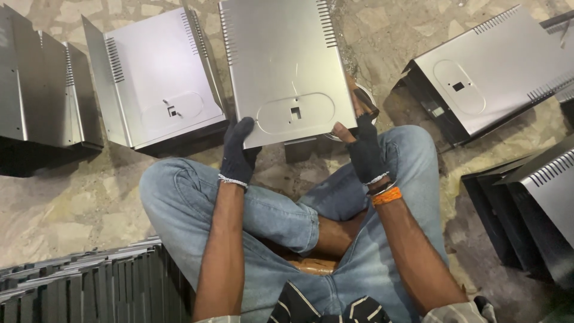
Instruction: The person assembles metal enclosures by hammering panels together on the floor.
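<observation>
**A:** How's the grip on that panel?

**B:** The left hand point(238, 152), in a dark fingerless glove, is pinching the near left corner of the bent sheet-metal cover panel point(286, 66), thumb on top. The right hand point(363, 152), gloved the same way, is curled round the near right edge, fingertips at the side flange. Both are pressed onto the metal, not spread.

**A:** And where does the panel sit?

**B:** Straight ahead of the person's crossed legs in jeans point(281, 221), its near edge lifted over the knees, the far end running away across the stone floor point(72, 203). The oval embossed patch with the small square hole lies just beyond the hands.

**A:** What would make the handling go well?

**B:** I'd judge: hold by the folded flanges, not the raw edge, since bare fingertips are exposed. Keep both corners level so the thin sheet doesn't twist, and keep clear of the louvre slots along the sides.

**A:** Anything close by to mind?

**B:** A stack of dark upright panels point(84, 287) near the left knee. Further out, a matching cover point(158, 78) just beside on the left, more folded ones point(42, 84) beyond it, another cover point(496, 72) to the right, and dark housings point(526, 203) at the right edge.
</observation>
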